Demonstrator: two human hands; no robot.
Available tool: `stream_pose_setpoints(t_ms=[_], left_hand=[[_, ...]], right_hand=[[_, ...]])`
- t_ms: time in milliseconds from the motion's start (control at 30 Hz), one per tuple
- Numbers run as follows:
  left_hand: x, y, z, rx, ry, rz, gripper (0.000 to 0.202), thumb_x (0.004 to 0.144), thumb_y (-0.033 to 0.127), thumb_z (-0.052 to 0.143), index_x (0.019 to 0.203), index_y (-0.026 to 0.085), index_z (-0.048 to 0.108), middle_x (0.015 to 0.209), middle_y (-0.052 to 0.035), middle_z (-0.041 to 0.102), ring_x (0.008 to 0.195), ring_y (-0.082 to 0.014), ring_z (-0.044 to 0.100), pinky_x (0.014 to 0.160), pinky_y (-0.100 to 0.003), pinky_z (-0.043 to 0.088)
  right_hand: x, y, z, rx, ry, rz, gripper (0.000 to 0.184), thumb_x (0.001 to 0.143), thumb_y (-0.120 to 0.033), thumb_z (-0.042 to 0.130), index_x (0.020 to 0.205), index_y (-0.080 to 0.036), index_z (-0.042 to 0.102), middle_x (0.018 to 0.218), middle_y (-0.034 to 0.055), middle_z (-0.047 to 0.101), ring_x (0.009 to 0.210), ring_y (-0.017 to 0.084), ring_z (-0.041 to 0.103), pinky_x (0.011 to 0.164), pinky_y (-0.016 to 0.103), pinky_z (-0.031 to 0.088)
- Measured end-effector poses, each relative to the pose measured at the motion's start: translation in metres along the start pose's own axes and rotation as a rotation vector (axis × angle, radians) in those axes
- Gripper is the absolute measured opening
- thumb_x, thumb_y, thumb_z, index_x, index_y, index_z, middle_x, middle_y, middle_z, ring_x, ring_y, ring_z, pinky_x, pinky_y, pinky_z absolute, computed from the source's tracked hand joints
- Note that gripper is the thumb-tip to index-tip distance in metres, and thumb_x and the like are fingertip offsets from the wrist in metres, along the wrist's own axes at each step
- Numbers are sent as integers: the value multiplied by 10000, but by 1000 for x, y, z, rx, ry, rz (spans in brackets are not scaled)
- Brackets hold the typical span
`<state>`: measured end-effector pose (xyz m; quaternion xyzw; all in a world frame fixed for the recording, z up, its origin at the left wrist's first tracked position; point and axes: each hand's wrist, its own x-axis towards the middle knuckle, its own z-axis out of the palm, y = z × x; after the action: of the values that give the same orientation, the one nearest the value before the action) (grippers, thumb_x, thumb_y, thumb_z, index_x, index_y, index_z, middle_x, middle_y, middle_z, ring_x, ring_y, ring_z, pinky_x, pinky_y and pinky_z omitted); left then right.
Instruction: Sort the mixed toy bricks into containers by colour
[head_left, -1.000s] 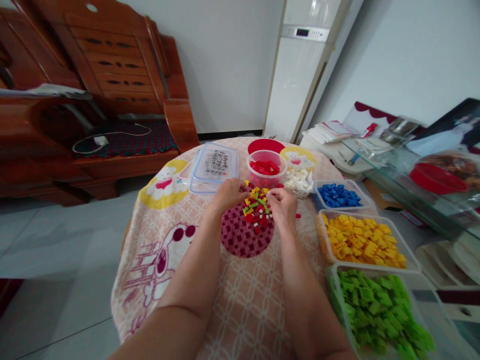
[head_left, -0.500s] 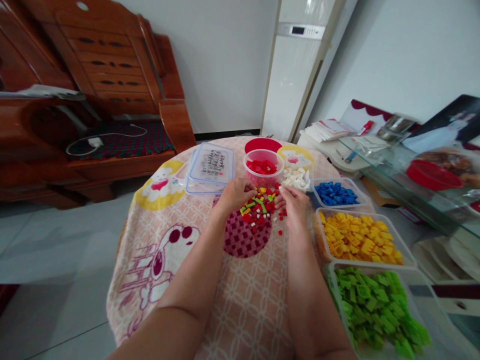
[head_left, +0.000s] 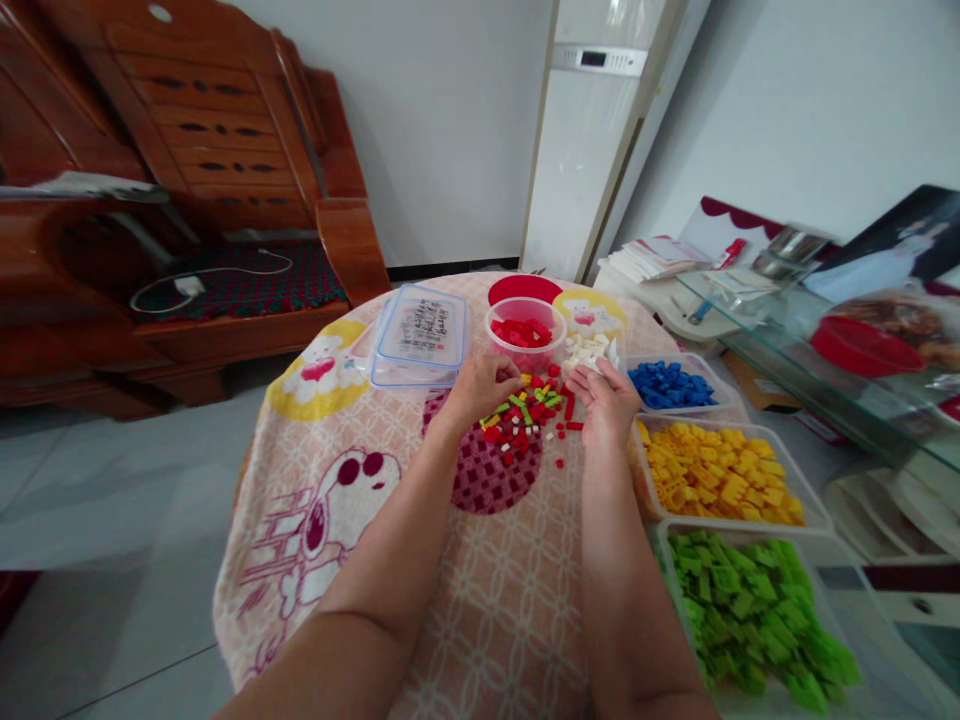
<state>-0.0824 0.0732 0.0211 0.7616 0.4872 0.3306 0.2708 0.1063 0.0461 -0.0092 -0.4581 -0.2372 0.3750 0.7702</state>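
Observation:
A small heap of mixed red, yellow, green and white bricks (head_left: 525,420) lies on the dark pink circle of the tablecloth (head_left: 480,600). My left hand (head_left: 484,385) rests at the heap's left edge, fingers curled and pinched over the bricks; what it holds is too small to name. My right hand (head_left: 607,395) is at the heap's right side, palm turned up and fingers apart, close to the white bricks (head_left: 589,350) and the blue brick tub (head_left: 671,385).
A round tub of red bricks (head_left: 525,335) stands behind the heap, its red lid (head_left: 523,290) further back. A clear lidded box (head_left: 420,335) is at back left. Tubs of yellow bricks (head_left: 720,480) and green bricks (head_left: 757,610) line the right edge. A wooden bench (head_left: 187,200) stands at left.
My right hand has moved right, away from the heap, and turned palm up. The heap has spread out, with a few red bricks scattered to its right. My left hand has barely moved.

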Motion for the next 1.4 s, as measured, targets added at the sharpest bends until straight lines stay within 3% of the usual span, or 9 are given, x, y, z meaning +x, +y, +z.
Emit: stream_pose_setpoints(t_ms=[133, 267, 500, 767, 933, 1100, 1233, 1333, 1400], left_hand=[[-1, 1, -1, -110, -1, -1, 212, 788, 310, 656, 758, 122, 750, 594, 6, 651, 553, -99, 535, 567, -208, 384], [-2, 0, 0, -275, -55, -13, 252, 810, 354, 633, 785, 118, 717, 575, 10, 630, 515, -92, 526, 514, -193, 372], [-2, 1, -1, -408, -147, -77, 263, 816, 381, 630, 755, 127, 660, 524, 30, 575, 459, -76, 477, 461, -185, 355], [-2, 1, 0, -341, -126, -47, 375, 870, 464, 581, 688, 139, 621, 524, 16, 570, 469, -82, 492, 460, -191, 352], [-1, -7, -4, -183, -104, -56, 277, 828, 367, 620, 689, 132, 668, 549, 11, 611, 506, -96, 526, 506, -204, 369], [-4, -9, -8, -63, -338, -55, 146, 753, 229, 644, 772, 137, 756, 615, 3, 684, 546, -110, 586, 549, -200, 417], [-5, -5, -8, -29, -527, -9, 155, 694, 184, 666, 788, 160, 788, 637, 2, 713, 585, -128, 628, 571, -198, 436], [-5, -5, -8, 33, -567, 8, 181, 621, 143, 713, 784, 172, 787, 680, -3, 737, 635, -147, 658, 590, -202, 450], [-6, -9, -11, 95, -546, -6, 211, 588, 104, 717, 774, 183, 779, 699, -3, 744, 669, -156, 671, 599, -202, 456]], right_hand=[[-8, -1, 3, -156, -120, 40, 268, 667, -306, 731, 887, -152, 719, 625, 16, 724, 588, 209, 723, 527, 310, 612], [-21, 2, 10, -307, -325, 61, 272, 668, -353, 730, 874, -178, 754, 617, 5, 722, 502, 185, 671, 452, 278, 551], [-38, 6, 25, -360, -474, 88, 363, 682, -380, 736, 994, -199, 774, 680, -11, 742, 562, 184, 687, 540, 298, 579], [-42, 3, 27, -294, -435, 87, 262, 683, -397, 757, 847, -194, 740, 619, -14, 711, 492, 165, 648, 462, 271, 546], [-32, 1, 22, -206, -230, 62, 231, 652, -359, 761, 808, -199, 702, 577, -25, 684, 509, 172, 665, 465, 268, 561], [-12, 0, 9, -80, -17, -17, 331, 608, -348, 808, 836, -160, 659, 621, 5, 696, 585, 200, 712, 574, 343, 632], [-2, 0, 3, -6, 33, -88, 395, 608, -340, 835, 902, -148, 655, 733, 27, 721, 680, 195, 735, 672, 367, 654], [-1, -3, 1, 29, 44, -110, 436, 595, -310, 841, 961, -145, 670, 825, 42, 743, 793, 203, 749, 747, 367, 653], [-2, -6, 2, 16, 14, -82, 419, 590, -309, 828, 943, -141, 679, 789, 42, 746, 752, 198, 746, 698, 339, 649]])
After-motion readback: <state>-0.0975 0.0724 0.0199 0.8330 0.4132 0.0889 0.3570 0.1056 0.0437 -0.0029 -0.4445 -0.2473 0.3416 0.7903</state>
